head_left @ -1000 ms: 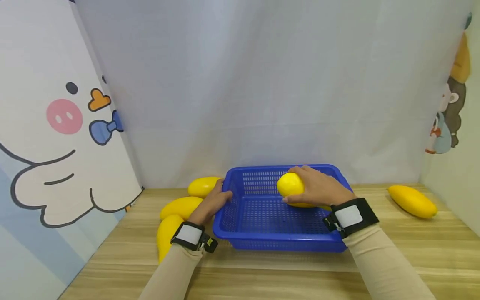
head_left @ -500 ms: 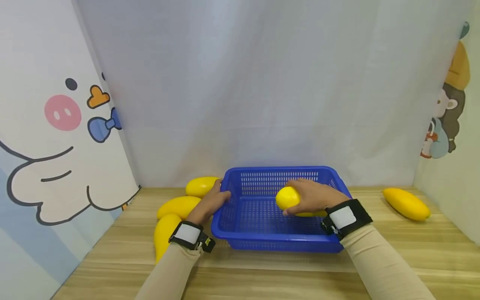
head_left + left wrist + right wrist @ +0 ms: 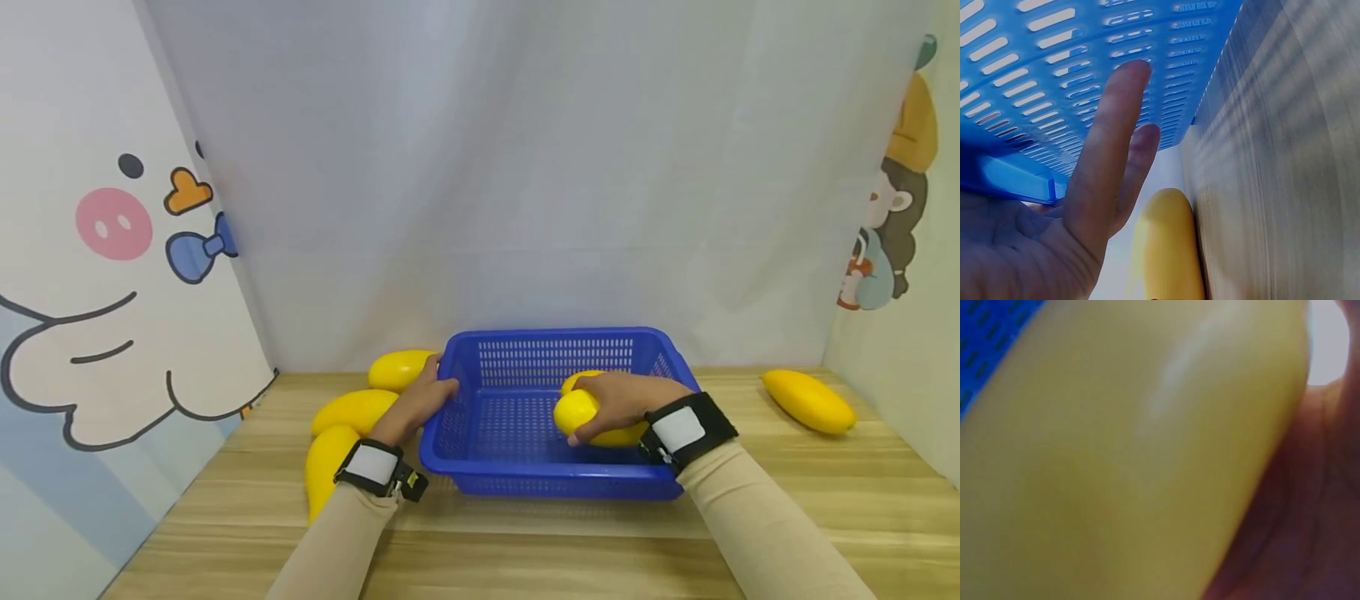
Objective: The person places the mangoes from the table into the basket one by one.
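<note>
The blue plastic basket (image 3: 555, 470) sits on the wooden table. My left hand (image 3: 422, 400) holds its left rim, thumb over the edge and fingers (image 3: 1105, 144) extended along the slotted outer wall. Inside the basket on the right, my right hand (image 3: 628, 397) grips a yellow mango (image 3: 576, 412) from above, low over the basket's floor. This mango (image 3: 1122, 450) fills most of the right wrist view, with the palm along one side. A second mango (image 3: 582, 381) shows just behind it in the basket, partly hidden by the right hand.
Left of the basket lie several more mangoes: one at the back (image 3: 399, 370), one in the middle (image 3: 356, 411) and one in front (image 3: 327, 467), beside the left forearm. Another mango (image 3: 808, 402) lies far right near the side wall. A pale curtain (image 3: 555, 183) hangs behind.
My right hand has lowered the mango further into the basket and toward the front, and the mango behind it has come into view. The left hand keeps its hold on the rim.
</note>
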A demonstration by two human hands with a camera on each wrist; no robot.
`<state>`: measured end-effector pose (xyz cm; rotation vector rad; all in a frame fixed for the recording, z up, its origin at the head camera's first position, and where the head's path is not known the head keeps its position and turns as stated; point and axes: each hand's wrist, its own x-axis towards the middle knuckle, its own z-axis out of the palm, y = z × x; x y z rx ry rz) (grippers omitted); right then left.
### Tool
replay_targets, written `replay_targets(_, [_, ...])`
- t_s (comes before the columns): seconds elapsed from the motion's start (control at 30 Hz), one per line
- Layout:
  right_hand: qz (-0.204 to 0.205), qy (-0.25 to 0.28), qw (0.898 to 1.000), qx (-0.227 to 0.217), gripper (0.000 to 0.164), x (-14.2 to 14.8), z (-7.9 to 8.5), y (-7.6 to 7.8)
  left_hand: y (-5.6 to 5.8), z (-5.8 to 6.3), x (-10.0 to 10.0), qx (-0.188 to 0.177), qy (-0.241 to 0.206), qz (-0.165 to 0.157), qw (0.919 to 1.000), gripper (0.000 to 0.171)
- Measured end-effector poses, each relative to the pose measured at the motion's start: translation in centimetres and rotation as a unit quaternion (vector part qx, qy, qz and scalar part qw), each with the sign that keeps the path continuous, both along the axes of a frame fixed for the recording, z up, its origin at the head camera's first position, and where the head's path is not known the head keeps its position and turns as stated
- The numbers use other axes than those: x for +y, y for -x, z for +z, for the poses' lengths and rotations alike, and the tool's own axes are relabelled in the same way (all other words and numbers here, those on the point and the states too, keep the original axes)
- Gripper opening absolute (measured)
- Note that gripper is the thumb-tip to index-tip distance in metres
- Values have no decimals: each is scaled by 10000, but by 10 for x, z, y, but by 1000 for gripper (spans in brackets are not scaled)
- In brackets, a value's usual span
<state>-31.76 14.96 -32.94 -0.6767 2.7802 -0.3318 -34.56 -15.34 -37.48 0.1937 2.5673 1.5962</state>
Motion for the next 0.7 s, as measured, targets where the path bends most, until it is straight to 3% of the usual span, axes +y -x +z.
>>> replay_targets(0.4, [163,-481,9985,-187,85,-3,-3,0,2,0,0,36,46,23,10000,69])
replay_targets(0.7, [59,-613,9975,-342,86,-4,-3,-4,0,1,0,32,-7,-4,10000,70])
